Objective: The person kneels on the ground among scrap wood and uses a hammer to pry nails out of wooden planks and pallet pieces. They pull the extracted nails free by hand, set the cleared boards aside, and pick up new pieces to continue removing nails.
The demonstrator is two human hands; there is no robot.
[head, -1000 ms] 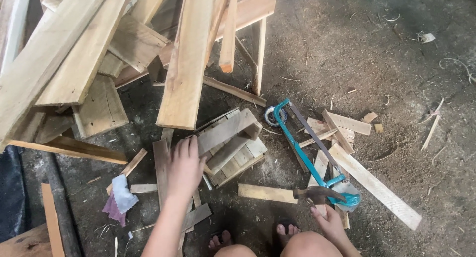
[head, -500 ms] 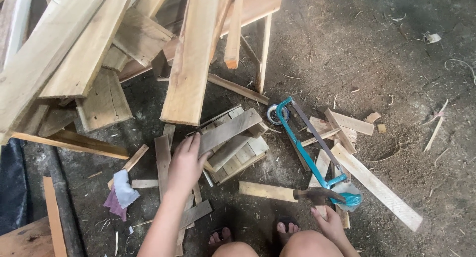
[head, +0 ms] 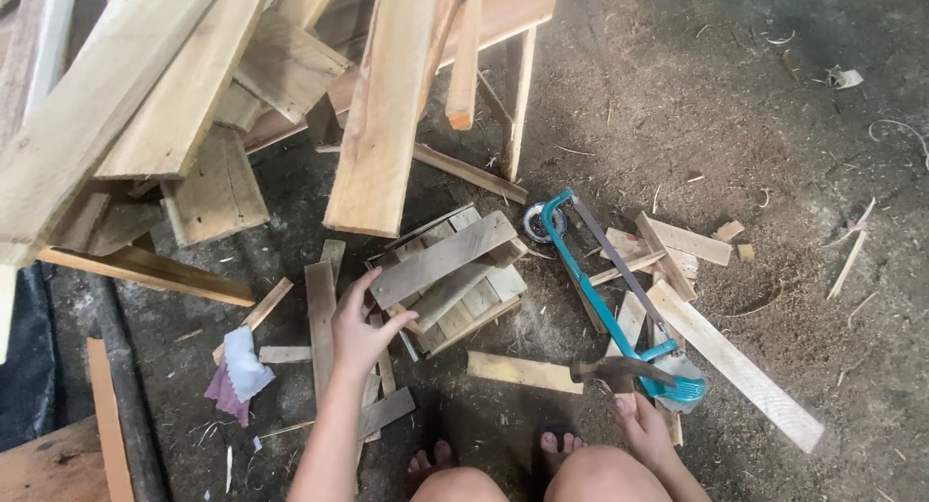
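We look down at a dirt floor (head: 697, 95) covered with wood scraps, and we take the small pile of slats (head: 450, 279) in the middle as our landmark. Our left hand (head: 360, 328) is just at the lower left of this pile. The hand is open, the fingers are spread, and the fingertips touch the near edge of the pile; it grips nothing. Under the palm lies a narrow upright strip of wood (head: 320, 323), directly left of the pile.

Our right hand (head: 641, 426) is well to the lower right of the pile. The fingers are loosely curled, and it rests just below a hammer (head: 619, 370). We cannot tell if it really holds the hammer handle or only touches it. The hammer head points toward a short flat board (head: 523, 371), which lies below the pile.

To the right of the pile lies a blue hacksaw (head: 600, 289), diagonal over some small wood pieces. A long plank (head: 387, 105) leans above the pile, with its lower end almost over it. Far left of the pile a piece of cloth (head: 237, 371) lies on the ground. Our bare toes (head: 431, 458) show below the pile.
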